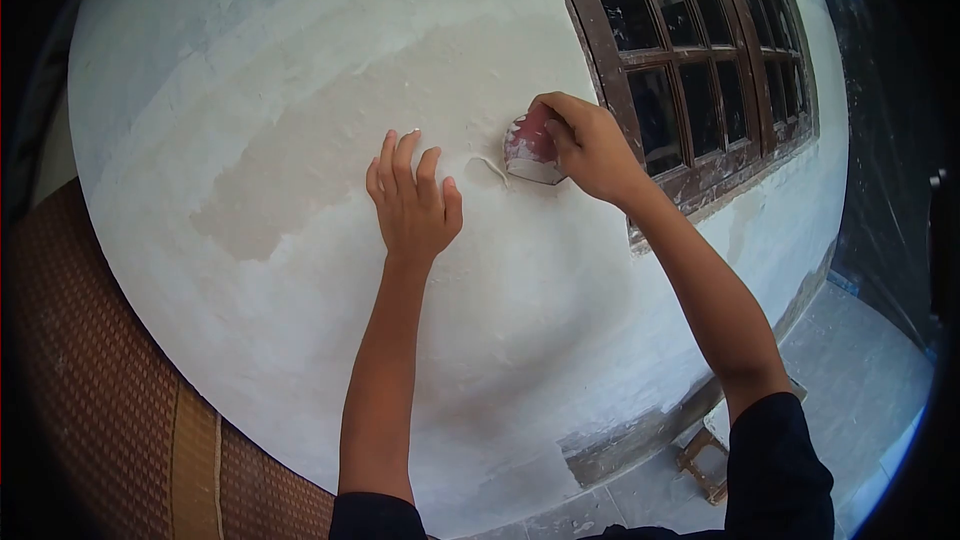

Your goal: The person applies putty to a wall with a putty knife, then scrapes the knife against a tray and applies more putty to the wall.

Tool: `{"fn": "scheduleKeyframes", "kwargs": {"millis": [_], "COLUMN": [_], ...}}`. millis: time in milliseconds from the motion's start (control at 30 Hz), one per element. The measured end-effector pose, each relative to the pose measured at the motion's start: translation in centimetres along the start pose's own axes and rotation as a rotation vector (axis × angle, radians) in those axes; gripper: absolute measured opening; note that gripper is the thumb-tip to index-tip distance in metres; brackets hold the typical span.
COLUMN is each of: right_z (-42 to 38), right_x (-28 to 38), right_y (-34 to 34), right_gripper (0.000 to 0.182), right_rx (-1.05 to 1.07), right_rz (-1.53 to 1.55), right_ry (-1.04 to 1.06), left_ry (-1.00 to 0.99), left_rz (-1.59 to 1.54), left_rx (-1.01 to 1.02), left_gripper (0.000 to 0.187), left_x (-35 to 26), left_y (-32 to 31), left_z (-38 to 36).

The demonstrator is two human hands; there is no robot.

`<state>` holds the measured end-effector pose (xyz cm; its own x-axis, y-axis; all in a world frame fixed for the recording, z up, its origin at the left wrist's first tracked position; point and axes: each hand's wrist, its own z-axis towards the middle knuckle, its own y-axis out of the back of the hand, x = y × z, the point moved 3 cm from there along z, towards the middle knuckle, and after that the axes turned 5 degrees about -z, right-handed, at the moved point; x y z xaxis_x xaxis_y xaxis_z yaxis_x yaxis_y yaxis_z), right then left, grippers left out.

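My right hand [585,145] grips a red putty scraper [532,147] smeared with white filler. Its blade edge lies close against the white wall [480,300], left of the window frame. Just left of the scraper, a small ridge of wet putty [492,172] stands out from the surface. My left hand [412,200] rests with spread fingers over the wall, its fingertips pointing up, and holds nothing. A broad beige patch [290,155] reaches across the wall behind and to the left of it.
A dark brown wooden window [690,65] with glass panes is set in the wall at upper right. Below right, a small stool [708,465] stands on the grey tiled floor [860,370]. Brown woven matting [90,340] borders the wall at lower left.
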<state>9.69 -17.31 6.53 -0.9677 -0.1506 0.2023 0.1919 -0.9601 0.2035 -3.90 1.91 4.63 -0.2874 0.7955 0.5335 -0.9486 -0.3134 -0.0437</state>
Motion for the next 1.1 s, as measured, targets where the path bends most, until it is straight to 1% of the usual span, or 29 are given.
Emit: {"fn": "scheduleKeyframes", "kwargs": {"millis": [33, 67, 133, 167, 233, 267, 333, 367, 433, 467, 567, 600, 667, 700, 800, 833, 867, 933, 967, 1000, 1067, 1100], "right_z": [0.4, 0.8, 1.4, 1.9, 2.8, 3.0, 2.6, 2.3, 1.5, 1.7, 3.3, 3.3, 2.9, 3.1, 4.6, 5.1, 4.9, 4.1, 3.7, 4.1, 5.7, 6.4], "right_x": [-0.1, -0.4, -0.7, -1.0, -1.4, -1.5, -1.1, -1.2, -1.1, -1.2, -1.4, -1.4, -0.9, -1.0, -1.0, -0.8, -0.7, 0.1, 0.0, 0.0, -0.4, 0.1], "right_y": [-0.5, -1.1, -2.4, -2.5, -2.2, -1.4, -0.1, -0.5, -2.0, -2.0, -0.9, -1.1, -2.5, -2.5, -1.6, -0.8, -1.0, -2.3, -3.3, -3.3, -2.5, -1.4], "right_gripper": [0.019, 0.019, 0.02, 0.02, 0.022, 0.022, 0.022, 0.022, 0.021, 0.021, 0.021, 0.021, 0.021, 0.021, 0.02, 0.02, 0.02, 0.02, 0.02, 0.02, 0.02, 0.02], "right_rx": [0.066, 0.072, 0.124, 0.129, -0.005, -0.134, -0.339, -0.336, -0.126, -0.125, -0.333, -0.333, -0.011, -0.009, -0.275, -0.3, -0.299, 0.073, 0.132, 0.134, -0.124, -0.178], "right_rz": [0.003, 0.008, -0.009, -0.006, -0.126, -0.123, -0.107, -0.103, -0.047, -0.044, 0.001, 0.005, -0.008, -0.005, -0.02, -0.002, 0.001, 0.075, 0.001, 0.001, -0.012, 0.03], "right_ry": [0.013, 0.017, 0.172, 0.177, 0.134, 0.105, 0.118, 0.124, 0.243, 0.244, 0.111, 0.114, 0.257, 0.257, 0.255, 0.182, 0.183, 0.284, 0.361, 0.366, 0.329, 0.255], "left_ry": [0.003, 0.003, 0.014, 0.022, 0.031, 0.029, 0.028, 0.029, 0.031, 0.032, 0.037, 0.047, 0.045, 0.043, 0.054, 0.057, 0.06, 0.064, 0.062, 0.06, 0.064, 0.068], "left_rz": [0.006, 0.001, 0.004, 0.001, 0.001, -0.002, -0.001, 0.001, 0.004, 0.001, 0.0, -0.004, 0.002, 0.002, -0.003, 0.0, -0.002, 0.0, 0.002, 0.005, 0.007, 0.005], "left_rx": [0.001, -0.017, -0.032, -0.041, -0.045, -0.04, -0.034, -0.038, -0.038, -0.042, -0.042, -0.035, -0.04, -0.042, -0.049, -0.049, -0.048, -0.049, -0.048, -0.049, -0.05, -0.048], "left_gripper": [0.044, 0.043, 0.043, 0.042, 0.042, 0.042, 0.042, 0.041, 0.041, 0.041, 0.041, 0.042, 0.042, 0.042, 0.043, 0.043, 0.042, 0.042, 0.042, 0.042, 0.041, 0.041], "left_x": [0.1, 0.0, 0.0, 0.1, 0.2, 0.1, 0.0, 0.0, -0.1, -0.1, 0.0, 0.0, 0.1, 0.1, 0.1, 0.1, 0.0, 0.1, 0.0, 0.0, 0.0, 0.0], "left_y": [-0.2, -0.1, 0.0, 0.0, 0.0, 0.0, 0.1, 0.1, 0.1, 0.0, 0.1, 0.1, 0.0, 0.0, -0.1, -0.1, -0.1, -0.1, -0.1, -0.1, -0.2, -0.2], "left_z": [0.0, -0.2, -0.6, -0.6, -0.7, -0.7, -0.7, -0.7, -0.8, -0.8, -0.8, -0.8, -0.8, -0.9, -0.9, -0.9, -0.9, -0.9, -1.0, -1.0, -1.0, -1.0]}}
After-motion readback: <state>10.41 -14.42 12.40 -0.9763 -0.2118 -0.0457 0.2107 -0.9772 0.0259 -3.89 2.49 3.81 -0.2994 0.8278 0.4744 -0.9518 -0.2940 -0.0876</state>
